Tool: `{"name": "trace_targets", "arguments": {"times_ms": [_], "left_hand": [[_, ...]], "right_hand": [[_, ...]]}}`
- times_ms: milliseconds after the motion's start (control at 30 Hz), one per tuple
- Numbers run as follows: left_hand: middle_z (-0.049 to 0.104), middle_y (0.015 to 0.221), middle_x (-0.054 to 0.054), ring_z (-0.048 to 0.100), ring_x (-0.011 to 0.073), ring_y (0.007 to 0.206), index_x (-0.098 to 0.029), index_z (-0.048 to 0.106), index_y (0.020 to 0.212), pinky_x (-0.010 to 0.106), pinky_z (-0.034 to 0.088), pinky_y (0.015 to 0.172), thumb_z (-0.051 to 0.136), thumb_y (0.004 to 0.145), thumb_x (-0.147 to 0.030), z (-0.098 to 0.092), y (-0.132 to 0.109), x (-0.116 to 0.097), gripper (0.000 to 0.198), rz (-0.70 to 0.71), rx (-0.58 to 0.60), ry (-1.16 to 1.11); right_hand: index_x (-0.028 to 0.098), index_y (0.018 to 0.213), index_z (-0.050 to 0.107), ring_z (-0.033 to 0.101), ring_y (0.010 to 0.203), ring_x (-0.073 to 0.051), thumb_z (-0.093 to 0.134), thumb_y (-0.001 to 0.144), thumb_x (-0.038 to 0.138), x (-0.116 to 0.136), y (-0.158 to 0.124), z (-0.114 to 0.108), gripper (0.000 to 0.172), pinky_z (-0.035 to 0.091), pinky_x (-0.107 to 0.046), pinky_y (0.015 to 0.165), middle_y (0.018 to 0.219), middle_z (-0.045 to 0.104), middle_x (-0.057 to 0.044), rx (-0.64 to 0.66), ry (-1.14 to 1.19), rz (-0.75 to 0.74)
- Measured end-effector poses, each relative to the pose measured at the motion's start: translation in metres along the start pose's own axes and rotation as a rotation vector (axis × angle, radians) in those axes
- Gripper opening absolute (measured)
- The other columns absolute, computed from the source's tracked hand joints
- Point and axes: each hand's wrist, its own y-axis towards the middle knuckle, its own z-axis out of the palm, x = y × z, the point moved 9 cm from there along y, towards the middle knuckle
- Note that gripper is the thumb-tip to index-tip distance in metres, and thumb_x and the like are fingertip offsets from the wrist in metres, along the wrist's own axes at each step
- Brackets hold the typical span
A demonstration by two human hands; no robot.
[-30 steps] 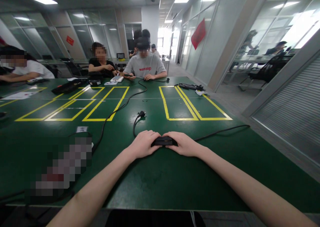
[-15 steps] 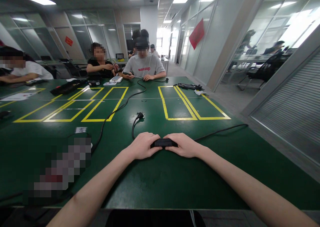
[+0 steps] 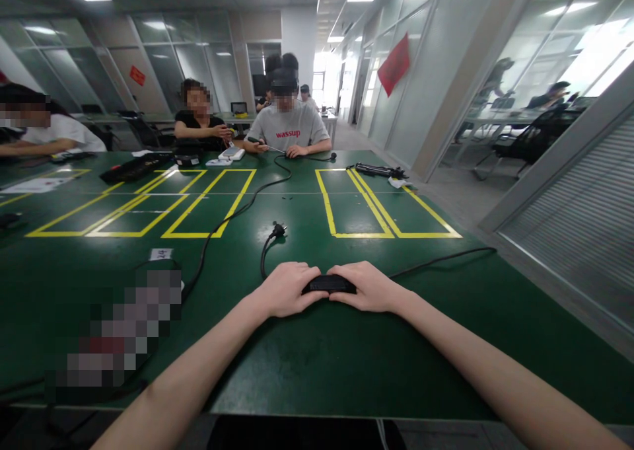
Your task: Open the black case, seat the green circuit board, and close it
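Note:
A black power adapter [image 3: 329, 284] lies low over the green table, gripped at both ends. My left hand [image 3: 290, 289] is closed round its left end, the thumb along the near side. Round the right end, my right hand [image 3: 369, 287] is closed the same way, and the fingers hide much of the adapter. Beyond my left hand a black plug [image 3: 279, 230] rests on the table, its cord [image 3: 263, 258] running back behind that hand. From behind my right hand a thin black cable [image 3: 446, 260] stretches off to the right.
Yellow tape rectangles [image 3: 351, 236] mark the green table [image 3: 307, 364]. A blurred-out object [image 3: 129, 331] lies at left by a paper label [image 3: 161, 254]. One long black cable [image 3: 202, 255] crosses toward a person in a grey shirt [image 3: 292, 123] opposite. A folded black tripod-like item [image 3: 379, 171] lies far right.
The view has shifted slightly. Both hands keep the same grip on the adapter, which stays in nearly the same place.

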Motion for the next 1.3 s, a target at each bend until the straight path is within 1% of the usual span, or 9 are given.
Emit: {"name": "trace_targets", "arguments": {"times_ms": [533, 667, 767, 867, 1000, 1067, 1133, 1200, 1300], "left_hand": [[0.072, 0.091, 0.006, 0.065, 0.0214, 0.085, -0.018, 0.064, 0.094, 0.031, 0.045, 0.074, 0.060, 0.099, -0.047, -0.012, 0.001, 0.001, 0.030, 0.050, -0.085, -0.072], [0.071, 0.091, 0.007, 0.064, 0.0218, 0.087, -0.017, 0.064, 0.097, 0.032, 0.045, 0.075, 0.058, 0.101, -0.046, -0.011, 0.000, -0.002, 0.030, 0.094, -0.090, -0.009], [0.070, 0.091, 0.008, 0.063, 0.0221, 0.087, -0.017, 0.065, 0.097, 0.033, 0.045, 0.076, 0.055, 0.102, -0.050, -0.010, -0.001, -0.008, 0.034, 0.149, -0.091, 0.042], [0.070, 0.090, 0.008, 0.064, 0.0225, 0.087, -0.016, 0.067, 0.098, 0.034, 0.046, 0.078, 0.054, 0.101, -0.053, -0.012, -0.002, -0.011, 0.039, 0.161, -0.107, 0.045], [0.073, 0.115, 0.013, 0.065, 0.0272, 0.108, -0.019, 0.065, 0.128, 0.041, 0.046, 0.095, 0.055, 0.101, -0.051, -0.029, -0.004, -0.007, 0.042, 0.104, -0.255, 0.053], [0.066, 0.135, 0.014, 0.059, 0.0306, 0.125, -0.022, 0.059, 0.139, 0.048, 0.041, 0.107, 0.055, 0.102, -0.040, -0.040, -0.008, -0.003, 0.041, 0.063, -0.361, 0.087], [0.062, 0.143, 0.014, 0.055, 0.0309, 0.132, -0.023, 0.059, 0.140, 0.050, 0.038, 0.112, 0.053, 0.102, -0.032, -0.043, -0.010, 0.000, 0.040, 0.050, -0.408, 0.092], [0.066, 0.138, 0.013, 0.058, 0.0283, 0.129, -0.022, 0.061, 0.137, 0.047, 0.043, 0.109, 0.053, 0.101, -0.030, -0.035, -0.009, 0.001, 0.038, 0.082, -0.356, 0.050], [0.069, 0.131, 0.011, 0.061, 0.0265, 0.124, -0.022, 0.064, 0.132, 0.044, 0.047, 0.107, 0.057, 0.099, -0.029, -0.010, -0.003, 0.003, 0.035, 0.120, -0.180, -0.016]], "right_hand": [[0.020, 0.114, 0.064, 0.071, 0.086, -0.024, 0.062, 0.095, 0.039, -0.002, -0.004, -0.007, 0.027, 0.050, -0.033, 0.077, 0.098, 0.075, -0.008, -0.109, 0.074, 0.031], [0.020, 0.121, 0.056, 0.067, 0.083, -0.020, 0.065, 0.092, 0.041, -0.005, -0.004, -0.005, 0.037, 0.049, -0.030, 0.074, 0.098, 0.072, -0.005, -0.048, 0.448, 0.081], [0.020, 0.109, 0.054, 0.062, 0.078, -0.015, 0.066, 0.092, 0.047, -0.004, -0.004, 0.002, 0.034, 0.046, -0.026, 0.068, 0.092, 0.070, -0.002, 0.061, 0.755, 0.110], [0.020, 0.098, 0.053, 0.055, 0.069, -0.012, 0.071, 0.088, 0.053, -0.004, -0.004, 0.006, 0.039, 0.041, -0.022, 0.061, 0.085, 0.069, 0.000, 0.109, 0.891, 0.137], [0.023, 0.093, 0.047, 0.033, 0.044, -0.006, 0.066, 0.088, 0.062, -0.012, -0.004, 0.009, 0.043, 0.020, -0.020, 0.042, 0.078, 0.070, 0.002, 0.149, 1.113, 0.226], [0.024, 0.091, 0.045, 0.025, 0.039, -0.005, 0.065, 0.087, 0.064, -0.027, -0.005, 0.001, 0.045, 0.014, -0.020, 0.039, 0.078, 0.071, 0.001, 0.053, 1.229, 0.283], [0.024, 0.092, 0.046, 0.023, 0.037, -0.004, 0.063, 0.087, 0.065, -0.055, -0.008, -0.016, 0.044, 0.016, -0.020, 0.037, 0.079, 0.071, 0.001, -0.163, 1.286, 0.337], [0.025, 0.093, 0.047, 0.022, 0.036, -0.004, 0.061, 0.087, 0.066, -0.090, -0.019, -0.038, 0.044, 0.021, -0.021, 0.035, 0.077, 0.069, 0.001, -0.430, 1.268, 0.382], [0.027, 0.089, 0.043, 0.026, 0.037, -0.007, 0.057, 0.086, 0.071, -0.140, -0.046, -0.068, 0.046, 0.025, -0.024, 0.034, 0.074, 0.065, 0.001, -0.818, 1.121, 0.420]]}}
